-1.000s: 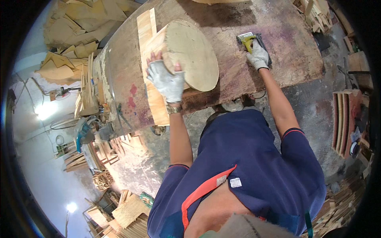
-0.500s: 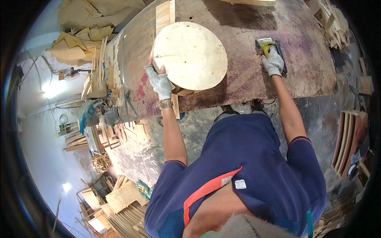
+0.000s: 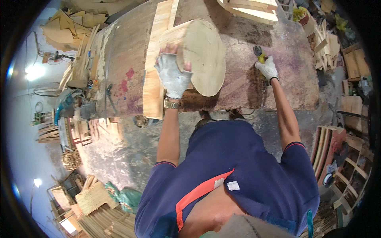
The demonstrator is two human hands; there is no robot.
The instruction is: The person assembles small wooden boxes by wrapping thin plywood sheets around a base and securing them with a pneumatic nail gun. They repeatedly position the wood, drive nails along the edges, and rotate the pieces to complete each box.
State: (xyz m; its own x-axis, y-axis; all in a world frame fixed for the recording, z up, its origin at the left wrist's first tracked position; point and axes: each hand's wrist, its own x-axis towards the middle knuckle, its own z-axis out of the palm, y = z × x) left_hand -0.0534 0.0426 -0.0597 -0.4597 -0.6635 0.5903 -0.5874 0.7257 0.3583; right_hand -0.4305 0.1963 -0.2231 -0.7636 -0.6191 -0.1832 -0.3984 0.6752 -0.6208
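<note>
A round wooden piece (image 3: 206,59) with a pale flat face stands tilted on the worktable (image 3: 131,59), its side partly showing. My left hand (image 3: 173,75), in a grey fingerless glove, lies spread over its left side, fingers apart and slightly blurred. Beneath and left of it runs a long pale plank (image 3: 152,89). Further right, my right hand (image 3: 267,68), gloved too, is wrapped round the handle of a yellow and dark nail gun (image 3: 259,55), held above the table. The nail gun's lower part is hard to make out.
A curved wooden frame (image 3: 254,10) rests at the table's far edge. Wood strips (image 3: 326,45) are heaped at the far right, and cut sheets (image 3: 59,29) at the far left. A blue power tool (image 3: 63,107) stands beyond the left edge. Curved boards (image 3: 325,148) lean at right.
The round piece has tipped, so its face looks narrower and its side shows. My left hand has moved right onto that side. The nail gun has turned in my right hand.
</note>
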